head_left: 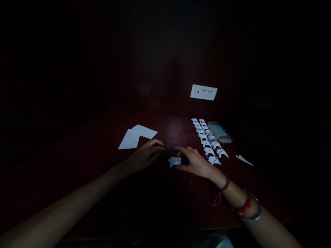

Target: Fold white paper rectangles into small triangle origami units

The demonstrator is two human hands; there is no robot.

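Note:
A small folded white paper figure (174, 161) lies on the dark red table, between my two hands. My right hand (194, 161) reaches around its right side, thumb and forefinger apart, with the thumb tip close to or touching the paper. To the left, my left hand (148, 153) hovers low with fingers stretched out, holding nothing and apart from the figure. Behind it lie overlapping white paper sheets (129, 139), flat on the table. Several similar folded paper figures (206, 143) stand in two rows to the right of my right hand.
Beside the rows lies a flat, blurred-out object (220, 132). Narrow white paper strips (244, 160) lie farther right. A white power socket (203, 92) is on the wall behind the dark table (103, 206). The surroundings are very dark.

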